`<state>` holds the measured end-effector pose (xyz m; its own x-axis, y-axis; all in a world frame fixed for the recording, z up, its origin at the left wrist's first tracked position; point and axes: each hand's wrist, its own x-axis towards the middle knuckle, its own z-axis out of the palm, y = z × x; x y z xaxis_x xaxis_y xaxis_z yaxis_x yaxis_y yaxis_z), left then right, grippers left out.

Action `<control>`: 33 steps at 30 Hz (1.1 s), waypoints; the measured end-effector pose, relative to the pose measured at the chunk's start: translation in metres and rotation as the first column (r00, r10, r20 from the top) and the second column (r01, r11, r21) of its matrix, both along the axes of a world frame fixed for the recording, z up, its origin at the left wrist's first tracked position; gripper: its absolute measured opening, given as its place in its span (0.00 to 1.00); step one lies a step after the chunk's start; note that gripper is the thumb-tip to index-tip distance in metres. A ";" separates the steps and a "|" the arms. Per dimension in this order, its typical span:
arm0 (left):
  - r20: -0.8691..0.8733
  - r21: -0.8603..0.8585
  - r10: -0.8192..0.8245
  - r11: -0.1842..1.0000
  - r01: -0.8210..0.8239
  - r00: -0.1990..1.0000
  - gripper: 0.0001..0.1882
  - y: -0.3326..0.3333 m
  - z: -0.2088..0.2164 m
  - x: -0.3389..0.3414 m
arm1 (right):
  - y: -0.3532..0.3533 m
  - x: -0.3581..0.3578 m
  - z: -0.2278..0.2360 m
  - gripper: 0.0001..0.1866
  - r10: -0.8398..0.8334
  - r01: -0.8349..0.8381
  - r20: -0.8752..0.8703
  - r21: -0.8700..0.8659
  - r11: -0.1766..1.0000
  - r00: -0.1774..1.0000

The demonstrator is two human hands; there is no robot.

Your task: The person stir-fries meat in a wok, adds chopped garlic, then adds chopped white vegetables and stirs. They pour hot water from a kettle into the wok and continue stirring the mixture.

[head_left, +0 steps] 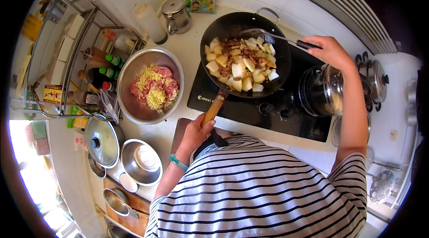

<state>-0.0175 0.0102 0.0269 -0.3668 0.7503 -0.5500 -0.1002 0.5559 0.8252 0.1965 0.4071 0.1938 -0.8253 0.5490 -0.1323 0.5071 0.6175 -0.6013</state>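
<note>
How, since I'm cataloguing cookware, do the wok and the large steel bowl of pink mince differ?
The wok is black; the large steel bowl silvery. The wok holds pale chunks with browned bits; the bowl, pink mince topped with yellow bits. The wok is over the black cooktop, its wooden handle in the left hand; the bowl stands on the counter. Both are round and open.

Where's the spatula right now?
In the head view, the spatula is right of and above centre, its head inside the wok near the far edge of the food and its black handle in the right grip.
</note>
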 end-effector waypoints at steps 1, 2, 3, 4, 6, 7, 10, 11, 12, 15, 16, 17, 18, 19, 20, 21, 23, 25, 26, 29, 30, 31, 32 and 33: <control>-0.006 -0.006 -0.005 1.000 0.005 1.000 0.24 -0.001 -0.001 0.000 | 0.000 -0.016 -0.006 0.18 -0.066 0.069 0.112 -0.023 0.997 0.992; -0.012 0.001 -0.007 1.000 0.007 1.000 0.24 0.000 0.000 0.001 | -0.007 -0.030 -0.009 0.18 -0.119 0.135 0.156 -0.094 0.986 0.981; -0.016 0.005 -0.001 1.000 0.001 1.000 0.24 -0.001 -0.001 0.001 | -0.016 -0.047 -0.011 0.17 -0.159 0.195 0.206 -0.164 0.967 0.965; -0.019 0.013 -0.003 1.000 0.003 1.000 0.24 -0.001 -0.001 0.001 | -0.016 -0.055 -0.023 0.17 -0.153 0.191 0.193 -0.196 0.962 0.969; -0.129 0.026 -0.023 0.999 0.027 0.991 0.25 -0.005 -0.017 0.000 | -0.029 -0.069 -0.030 0.17 -0.115 0.176 0.226 -0.271 0.946 0.967; -0.182 0.033 -0.030 0.999 0.037 0.983 0.25 -0.006 -0.022 0.001 | -0.037 -0.072 -0.028 0.18 -0.082 0.138 0.228 -0.245 0.960 0.970; -0.184 0.039 -0.029 0.999 0.036 0.982 0.26 -0.007 -0.024 0.000 | -0.049 -0.069 -0.020 0.20 0.021 0.018 0.219 -0.172 0.985 0.975; -0.160 0.018 -0.032 0.999 0.035 0.987 0.26 -0.005 -0.022 0.000 | -0.046 -0.062 -0.022 0.20 0.059 -0.027 0.206 -0.151 0.988 0.977; -0.138 -0.004 -0.032 0.999 0.032 0.990 0.26 -0.004 -0.018 -0.001 | -0.046 -0.058 -0.022 0.21 0.099 -0.075 0.193 -0.131 0.989 0.976; -0.132 0.053 -0.014 0.998 0.021 0.991 0.24 -0.007 -0.026 0.001 | -0.054 -0.041 -0.003 0.23 0.171 -0.163 0.233 -0.053 0.985 0.957; -0.141 0.094 -0.003 0.995 0.016 0.990 0.23 -0.007 -0.028 0.002 | -0.058 -0.035 0.002 0.23 0.188 -0.185 0.241 -0.038 0.982 0.952; -0.122 0.075 0.002 0.997 0.008 0.993 0.23 -0.008 -0.027 0.002 | -0.062 -0.027 0.005 0.24 0.191 -0.208 0.240 0.046 0.977 0.952; -0.101 0.060 0.000 0.998 0.006 0.995 0.23 -0.006 -0.021 0.002 | -0.067 -0.017 0.010 0.23 0.171 -0.191 0.238 0.062 0.980 0.956; -0.082 0.043 0.004 0.999 0.000 0.997 0.23 -0.004 -0.015 0.002 | -0.070 -0.007 0.015 0.23 0.156 -0.178 0.235 0.077 0.981 0.959; -0.039 0.028 0.016 0.999 -0.015 0.999 0.23 -0.002 -0.007 0.002 | -0.074 0.001 0.021 0.23 0.141 -0.165 0.231 0.091 0.982 0.963; 0.005 0.016 0.026 1.000 -0.026 1.000 0.23 0.000 0.003 0.002 | -0.081 0.010 0.027 0.23 0.151 -0.187 0.218 0.153 0.971 0.964; 0.056 0.004 0.038 0.999 -0.039 0.998 0.24 0.002 0.007 0.001 | -0.096 0.024 0.040 0.23 0.080 -0.131 0.263 0.182 0.974 0.961; 0.072 0.005 0.042 0.999 -0.042 0.997 0.24 0.001 0.006 0.001 | -0.115 0.034 0.058 0.23 0.000 -0.056 0.264 0.205 0.977 0.965; 0.054 -0.003 0.031 1.000 -0.031 0.998 0.24 0.001 0.005 0.001 | -0.121 0.041 0.065 0.23 -0.028 -0.030 0.260 0.219 0.975 0.965; 0.008 -0.019 -0.002 1.000 0.003 1.000 0.25 0.000 0.001 -0.001 | -0.134 0.068 0.080 0.23 -0.097 0.041 0.225 0.242 0.969 0.970; 0.002 -0.018 -0.014 1.000 0.015 1.000 0.26 -0.001 -0.004 -0.002 | -0.140 0.074 0.082 0.23 -0.114 0.070 0.211 0.208 0.976 0.971; -0.006 -0.018 -0.025 1.000 0.025 1.000 0.26 -0.001 -0.007 -0.002 | -0.145 0.080 0.084 0.23 -0.131 0.097 0.197 0.174 0.980 0.972; -0.005 -0.019 -0.026 0.999 0.026 1.000 0.26 -0.002 -0.009 -0.003 | -0.150 0.083 0.086 0.23 -0.146 0.122 0.184 0.138 0.983 0.972; -0.005 -0.020 -0.032 0.999 0.032 0.999 0.27 -0.003 -0.011 -0.003 | -0.158 0.080 0.088 0.21 -0.149 0.109 0.254 0.165 0.980 0.956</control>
